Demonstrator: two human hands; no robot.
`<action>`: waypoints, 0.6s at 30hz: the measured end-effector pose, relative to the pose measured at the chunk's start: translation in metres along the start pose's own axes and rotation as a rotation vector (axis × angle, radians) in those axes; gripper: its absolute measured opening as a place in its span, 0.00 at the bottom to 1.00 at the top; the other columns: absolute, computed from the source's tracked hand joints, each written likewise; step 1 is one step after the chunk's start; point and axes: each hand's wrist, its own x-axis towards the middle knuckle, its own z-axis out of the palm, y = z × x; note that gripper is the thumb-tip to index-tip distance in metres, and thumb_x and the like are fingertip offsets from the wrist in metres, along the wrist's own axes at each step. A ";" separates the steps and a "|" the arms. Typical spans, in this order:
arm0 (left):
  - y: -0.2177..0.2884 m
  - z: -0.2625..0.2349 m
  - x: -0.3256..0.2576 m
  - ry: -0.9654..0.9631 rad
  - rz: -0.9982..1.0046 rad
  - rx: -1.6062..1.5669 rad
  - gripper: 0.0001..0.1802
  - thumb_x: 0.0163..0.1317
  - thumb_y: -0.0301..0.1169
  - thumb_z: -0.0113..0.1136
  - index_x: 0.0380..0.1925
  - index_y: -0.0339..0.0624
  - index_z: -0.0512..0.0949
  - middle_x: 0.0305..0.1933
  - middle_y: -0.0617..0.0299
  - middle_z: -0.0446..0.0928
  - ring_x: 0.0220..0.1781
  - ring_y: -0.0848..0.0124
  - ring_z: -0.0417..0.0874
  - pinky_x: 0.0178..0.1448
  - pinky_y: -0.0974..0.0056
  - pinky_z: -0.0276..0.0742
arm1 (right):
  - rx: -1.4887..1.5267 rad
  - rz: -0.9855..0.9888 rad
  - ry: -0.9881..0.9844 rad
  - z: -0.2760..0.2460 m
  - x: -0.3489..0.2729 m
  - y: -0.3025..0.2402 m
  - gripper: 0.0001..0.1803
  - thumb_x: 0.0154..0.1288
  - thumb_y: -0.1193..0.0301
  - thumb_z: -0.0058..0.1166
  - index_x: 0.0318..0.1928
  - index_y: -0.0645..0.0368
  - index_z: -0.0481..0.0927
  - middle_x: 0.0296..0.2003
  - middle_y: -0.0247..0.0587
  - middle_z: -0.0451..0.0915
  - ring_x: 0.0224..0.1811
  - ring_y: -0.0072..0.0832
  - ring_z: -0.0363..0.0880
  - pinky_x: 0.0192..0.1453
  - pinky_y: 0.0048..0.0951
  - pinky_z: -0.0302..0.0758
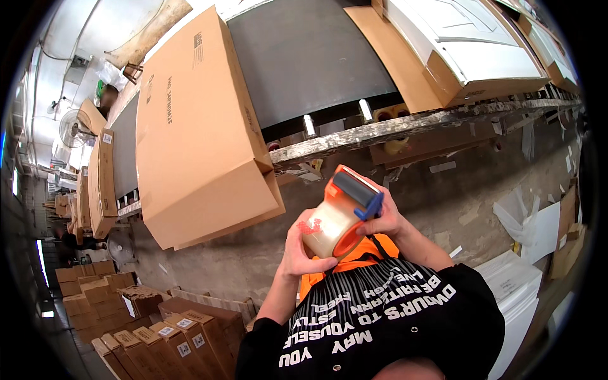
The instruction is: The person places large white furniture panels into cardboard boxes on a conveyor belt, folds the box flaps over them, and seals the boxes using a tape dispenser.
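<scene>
While both hands are up in front of the chest, the work seen is on a tape dispenser (342, 212), orange-bodied with a dark roller and a blue part at its top, carrying a roll of clear tape (323, 228). Left hand (297, 250) is curled around the roll from 8 o'clock, thumb pressed on the tape face near a small red patch; right hand (386, 218) is closed on the dispenser body from 3 o'clock, fingers wrapped by the blue part. Judgement: tool is being readied or the tape end looked for; no strip is seen drawn out. Large cardboard carton (196, 126) lies at 10 o'clock on the conveyor surface (304, 57), its near end flap standing open and overhanging the edge; no tape visible on that end, so sealing looks not yet done. Second open carton with white panels (468, 57) at 1 o'clock. Stacked boxes (152, 329) on the floor at 7 o'clock. Hidden: free tape end, dispenser blade and handle, fingertips behind the roll. Carton's far end is cut off by the rim; fisheye bends the edges.
</scene>
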 end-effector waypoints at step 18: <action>0.087 -0.205 -0.079 -0.132 0.046 0.112 0.30 0.58 0.19 0.66 0.62 0.35 0.71 0.71 0.47 0.65 0.69 0.63 0.70 0.67 0.59 0.73 | -1.154 -0.497 0.141 0.196 0.057 0.079 0.43 0.37 0.76 0.65 0.62 0.66 0.73 0.52 0.52 0.72 0.47 0.41 0.77 0.52 0.35 0.76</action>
